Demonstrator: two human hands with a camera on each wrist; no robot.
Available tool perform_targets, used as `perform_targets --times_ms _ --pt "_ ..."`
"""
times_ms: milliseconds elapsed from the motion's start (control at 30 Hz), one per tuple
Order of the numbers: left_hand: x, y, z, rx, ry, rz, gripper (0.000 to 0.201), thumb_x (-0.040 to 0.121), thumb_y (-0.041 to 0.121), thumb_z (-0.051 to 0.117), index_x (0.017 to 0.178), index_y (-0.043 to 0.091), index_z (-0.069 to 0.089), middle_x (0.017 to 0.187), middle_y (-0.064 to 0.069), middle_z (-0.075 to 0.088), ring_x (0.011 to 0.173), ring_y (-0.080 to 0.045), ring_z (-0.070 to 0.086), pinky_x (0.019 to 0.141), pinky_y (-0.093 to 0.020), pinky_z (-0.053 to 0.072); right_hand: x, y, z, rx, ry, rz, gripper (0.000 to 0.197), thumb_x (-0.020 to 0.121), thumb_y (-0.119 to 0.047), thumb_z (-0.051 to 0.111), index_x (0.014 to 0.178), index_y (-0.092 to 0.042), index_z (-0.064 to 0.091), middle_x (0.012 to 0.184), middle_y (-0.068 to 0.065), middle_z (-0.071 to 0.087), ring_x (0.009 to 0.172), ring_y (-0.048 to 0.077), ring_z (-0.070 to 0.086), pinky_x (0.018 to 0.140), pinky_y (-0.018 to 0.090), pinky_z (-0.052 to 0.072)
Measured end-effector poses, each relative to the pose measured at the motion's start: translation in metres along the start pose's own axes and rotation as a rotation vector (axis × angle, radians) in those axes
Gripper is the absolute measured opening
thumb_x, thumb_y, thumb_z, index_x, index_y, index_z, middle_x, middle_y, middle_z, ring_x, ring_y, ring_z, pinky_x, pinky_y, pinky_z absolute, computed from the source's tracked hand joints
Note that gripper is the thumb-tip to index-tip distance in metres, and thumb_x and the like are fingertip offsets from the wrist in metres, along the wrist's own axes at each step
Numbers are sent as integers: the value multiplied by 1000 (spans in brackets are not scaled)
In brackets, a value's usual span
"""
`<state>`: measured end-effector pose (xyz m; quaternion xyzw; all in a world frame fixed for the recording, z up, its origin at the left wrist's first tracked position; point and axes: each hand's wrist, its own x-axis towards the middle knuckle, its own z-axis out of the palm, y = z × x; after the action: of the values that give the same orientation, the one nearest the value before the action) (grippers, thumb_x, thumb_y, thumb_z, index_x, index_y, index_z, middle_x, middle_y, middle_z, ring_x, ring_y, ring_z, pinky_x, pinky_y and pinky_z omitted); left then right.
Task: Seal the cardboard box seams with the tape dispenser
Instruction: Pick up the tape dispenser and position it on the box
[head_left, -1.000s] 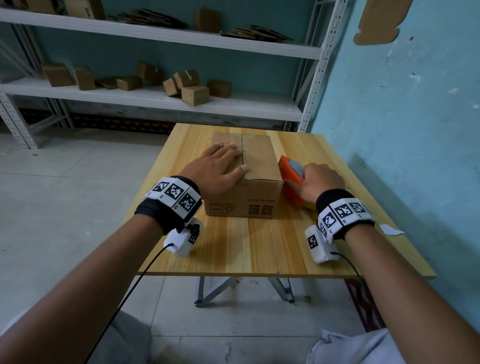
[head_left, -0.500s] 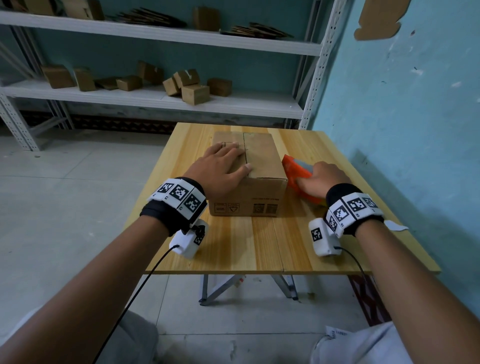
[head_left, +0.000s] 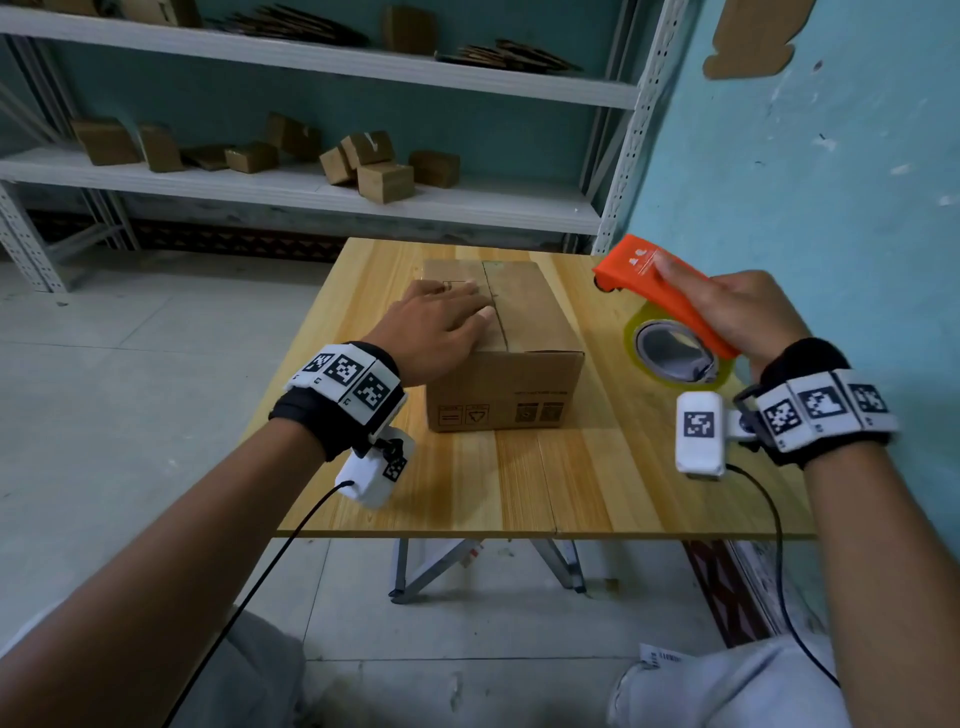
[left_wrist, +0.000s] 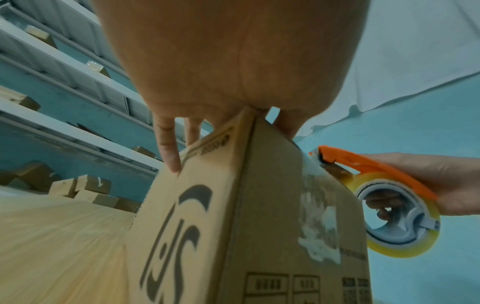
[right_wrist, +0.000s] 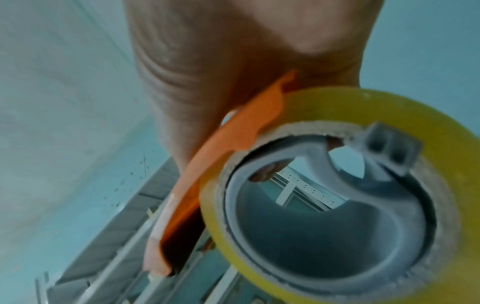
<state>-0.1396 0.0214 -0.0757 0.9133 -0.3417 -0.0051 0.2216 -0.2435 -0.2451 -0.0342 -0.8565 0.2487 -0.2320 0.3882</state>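
Note:
A closed cardboard box (head_left: 524, 338) (left_wrist: 259, 205) sits in the middle of the wooden table (head_left: 561, 478), its top seam running away from me. My left hand (head_left: 441, 325) lies flat on the box's left top flap, fingers straight (left_wrist: 166, 144). My right hand (head_left: 737, 312) grips the orange tape dispenser (head_left: 660, 280) (left_wrist: 376, 166) (right_wrist: 221, 164) in the air to the right of the box, above the table. Its yellowish tape roll (head_left: 675, 353) (right_wrist: 350, 195) hangs below the orange cover, and fingers reach inside the grey core.
A metal shelf rack (head_left: 311, 187) with several small cardboard boxes stands behind the table. A blue wall (head_left: 831, 156) runs close along the table's right side. The table's near edge lies just beyond my wrists.
My right hand has lifted the tape dispenser off the table beside the box and raised it up and to the right. The left hand stays on the box top.

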Motion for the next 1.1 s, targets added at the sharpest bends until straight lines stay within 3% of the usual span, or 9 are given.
perform_targets --times_ms 33,100,167,200,333,500,600,733,1100 --pt "1 0 -1 -11 1 5 47 102 44 26 145 31 35 155 9 26 143 -23 13 114 -45 16 -1 -3 -3 45 -5 -26 64 73 -75 66 50 -18 47 50 1 46 45 15 41 54 28 32" --pt "3 0 -3 -9 23 24 44 101 45 28 141 31 43 150 9 37 139 -22 22 111 -46 19 -4 -8 -11 108 -55 -86 72 74 -72 66 66 -1 62 63 15 55 52 17 48 58 27 37" --pt "3 0 -7 -44 82 58 42 100 45 32 133 29 53 139 6 50 130 -20 37 108 -49 26 -9 -14 -18 182 -141 -146 87 73 -71 67 86 15 63 77 28 61 63 23 54 65 29 42" --pt "3 1 -10 -103 118 81 40 100 44 34 129 27 57 133 6 55 122 -18 44 105 -48 30 -12 -18 -21 211 -179 -171 88 72 -70 68 86 17 61 76 26 63 62 24 55 64 27 44" --pt "-3 14 -21 -417 117 127 33 101 34 39 122 21 61 115 8 65 101 -6 60 86 -26 48 -24 -33 -22 229 -301 -244 56 71 -62 65 67 -6 62 53 3 64 41 12 55 40 16 42" --pt "-10 31 -29 -740 41 132 33 104 25 33 117 12 61 100 1 73 87 -13 70 64 -22 52 -32 -43 -9 172 -364 -346 48 77 -55 63 73 -7 69 56 2 65 45 11 58 44 15 45" --pt "-13 37 -33 -878 15 97 34 104 27 33 117 10 60 97 -4 73 87 -21 71 61 -26 52 -32 -46 -2 122 -393 -382 54 77 -57 63 80 -3 71 65 10 69 54 16 63 51 17 48" --pt "-15 39 -36 -938 -11 68 35 103 30 35 113 9 61 89 -3 73 82 -21 71 60 -24 51 -35 -49 3 77 -414 -389 36 81 -50 64 75 -15 69 58 -4 68 46 5 62 43 11 43" --pt "-15 35 -33 -883 -27 26 23 99 25 48 104 7 60 86 -2 71 72 -16 67 59 -19 51 -35 -49 3 -51 -323 -431 45 72 -62 63 73 -18 69 58 -11 67 49 1 62 44 7 40"
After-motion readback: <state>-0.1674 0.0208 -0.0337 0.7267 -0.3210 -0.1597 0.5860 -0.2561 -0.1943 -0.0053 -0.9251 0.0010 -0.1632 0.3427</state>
